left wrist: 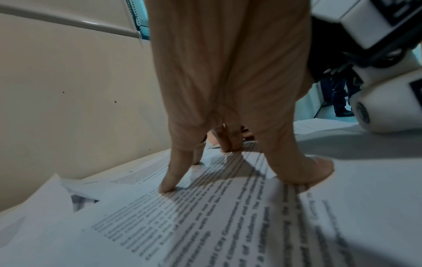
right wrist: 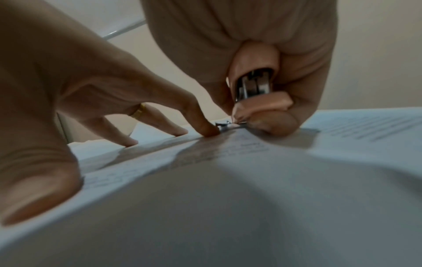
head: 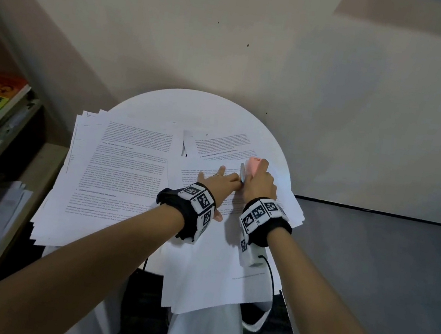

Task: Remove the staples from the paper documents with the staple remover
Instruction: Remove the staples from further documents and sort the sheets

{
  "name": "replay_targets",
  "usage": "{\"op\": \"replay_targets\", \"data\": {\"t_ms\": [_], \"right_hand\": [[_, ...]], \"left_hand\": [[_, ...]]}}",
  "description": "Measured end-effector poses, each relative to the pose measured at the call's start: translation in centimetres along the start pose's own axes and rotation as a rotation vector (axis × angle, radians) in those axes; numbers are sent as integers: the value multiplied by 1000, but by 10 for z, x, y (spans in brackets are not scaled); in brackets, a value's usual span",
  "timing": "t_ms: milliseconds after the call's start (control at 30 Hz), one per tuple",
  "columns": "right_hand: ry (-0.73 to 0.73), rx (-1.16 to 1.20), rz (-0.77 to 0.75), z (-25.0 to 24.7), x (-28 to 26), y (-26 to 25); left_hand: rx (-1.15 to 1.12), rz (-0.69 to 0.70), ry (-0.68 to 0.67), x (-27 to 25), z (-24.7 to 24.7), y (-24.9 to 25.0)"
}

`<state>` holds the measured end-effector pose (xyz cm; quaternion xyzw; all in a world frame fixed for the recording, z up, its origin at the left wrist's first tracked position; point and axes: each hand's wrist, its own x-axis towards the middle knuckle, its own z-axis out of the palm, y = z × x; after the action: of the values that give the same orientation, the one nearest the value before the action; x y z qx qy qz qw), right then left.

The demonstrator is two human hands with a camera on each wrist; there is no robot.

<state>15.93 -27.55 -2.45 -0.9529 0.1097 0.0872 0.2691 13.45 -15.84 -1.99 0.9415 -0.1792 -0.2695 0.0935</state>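
A small metal staple sits in the far corner of the top document on a round white table, with the tip of a pink staple remover right against it. The staple looks partly lifted but not yet out, so this sheaf seems unfinished. A larger spread of papers lies to the left; whether those are done cannot be told. The right hand grips the remover, fingers curled round it, tip pointing down. The left hand presses flat, fingers spread, one fingertip just beside the staple
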Motion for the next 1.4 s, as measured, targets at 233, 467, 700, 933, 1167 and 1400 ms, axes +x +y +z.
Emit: {"op": "replay_targets", "data": {"t_ms": [233, 467, 700, 933, 1167, 1400], "right_hand": [[28, -103, -95, 1, 25, -13], [39, 165, -81, -12, 44, -14], [17, 353, 48, -11, 1, 36], [52, 423, 42, -18, -54, 53], [176, 315, -256, -38, -95, 58], [242, 289, -335, -54, -114, 73]], "left_hand": [[18, -4, 0, -1, -1, 2], [42, 41, -34, -3, -3, -3], [112, 135, -99, -23, -6, -4], [-274, 35, -52, -38, 2, 9], [-1142, -9, 467, -51, 18, 62], [-1373, -81, 669, -54, 24, 98]]}}
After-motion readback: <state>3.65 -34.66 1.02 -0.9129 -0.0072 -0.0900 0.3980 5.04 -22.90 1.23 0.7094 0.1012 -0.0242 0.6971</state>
